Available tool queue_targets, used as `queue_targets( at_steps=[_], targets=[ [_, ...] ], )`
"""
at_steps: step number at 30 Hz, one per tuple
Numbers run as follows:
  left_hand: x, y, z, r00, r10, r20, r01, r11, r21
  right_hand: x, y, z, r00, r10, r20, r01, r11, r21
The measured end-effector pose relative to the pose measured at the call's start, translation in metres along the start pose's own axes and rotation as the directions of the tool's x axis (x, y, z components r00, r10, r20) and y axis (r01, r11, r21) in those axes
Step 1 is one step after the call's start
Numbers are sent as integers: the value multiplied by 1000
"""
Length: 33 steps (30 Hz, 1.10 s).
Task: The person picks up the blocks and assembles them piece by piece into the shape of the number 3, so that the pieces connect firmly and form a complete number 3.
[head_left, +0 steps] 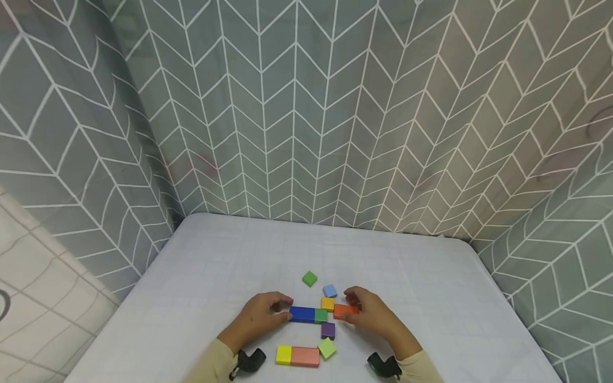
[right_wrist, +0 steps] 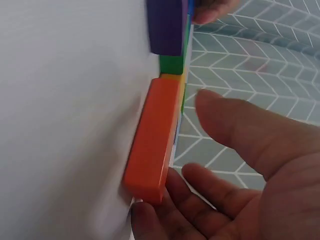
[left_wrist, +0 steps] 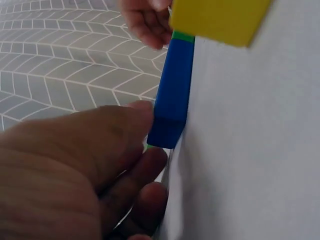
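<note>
Left hand (head_left: 263,313) and right hand (head_left: 372,314) facing each other, fingers loosely bent, each thumb apart from them.

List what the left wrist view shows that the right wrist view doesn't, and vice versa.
Only left wrist: yellow block.
Only right wrist: orange-red block, purple block, part of the amber block.
Both: blue block, green block, left hand, right hand, patterned backdrop, white tabletop.
Other thin slivers are too small to identify.
</note>
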<state>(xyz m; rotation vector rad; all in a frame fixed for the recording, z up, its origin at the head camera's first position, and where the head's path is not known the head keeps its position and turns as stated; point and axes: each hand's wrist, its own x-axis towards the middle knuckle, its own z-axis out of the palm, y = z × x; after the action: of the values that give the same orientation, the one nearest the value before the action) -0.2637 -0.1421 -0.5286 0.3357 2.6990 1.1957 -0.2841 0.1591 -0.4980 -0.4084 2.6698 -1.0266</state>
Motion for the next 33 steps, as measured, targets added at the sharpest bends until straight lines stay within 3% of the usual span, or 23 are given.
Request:
queue_targets(
  at_steps=[6,12,21,25,33],
  targets=[
    [-2,0,-1,1000,-9,11,9,999,33,-13,2,-3,997,-72,-7,70,989,-128],
    [-1,-1,-2,1000,7,24,-8,998,57,-10,7,-10,996,-42,-74,27,982,-186],
    [-2,1,-1,999,22,38,-24,997,77,18,16,-26,987,-51,-153,8,964,-267],
    [-2,2,0,999,18,45,-21,997,75,35,16,-30,985,-93,-147,47,956,-290],
    [-3,0,-1,999,18,44,-21,997,71,60,6,-29,992,-95,-85,67,954,-293]
  ],
)
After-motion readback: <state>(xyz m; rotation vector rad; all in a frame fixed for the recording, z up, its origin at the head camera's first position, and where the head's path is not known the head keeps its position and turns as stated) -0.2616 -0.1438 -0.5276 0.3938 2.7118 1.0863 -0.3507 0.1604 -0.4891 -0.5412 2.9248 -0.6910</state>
